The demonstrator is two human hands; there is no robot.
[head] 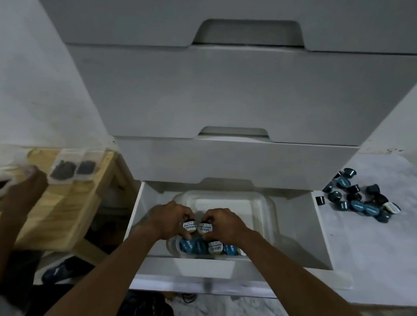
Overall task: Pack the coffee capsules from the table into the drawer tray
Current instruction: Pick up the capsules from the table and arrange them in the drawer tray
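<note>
White plastic forms the tray point(261, 204) that sits inside the open bottom drawer point(321, 238), and both hands are working over its near end. The left hand point(169, 222) pinches a white-lidded coffee capsule point(189, 226) at its rim, and the right hand point(224, 225) grasps a second white-lidded capsule point(205, 228) just beside it; the two lids nearly touch. Below them a packed row of capsules point(204, 246), mostly blue-lidded with at least one white, already lines the near edge of the tray. The far part of the tray is bare.

Judging by this, the step in hand is placing: two capsules are being set down as the start of a second row behind the first. Whether they already rest on the tray floor or are a little above it is hard to tell, since the fingers cover their bodies.

On the marble-look table point(385, 256) to the right lies a loose pile of capsules point(357, 197), dark teal, some on their sides, with one stray capsule point(320, 201) near the drawer's edge. The task is thus well short of done. The next move likely calls for letting go of both capsules, lids up and snug against the row, then reaching right for more from the pile.
</note>
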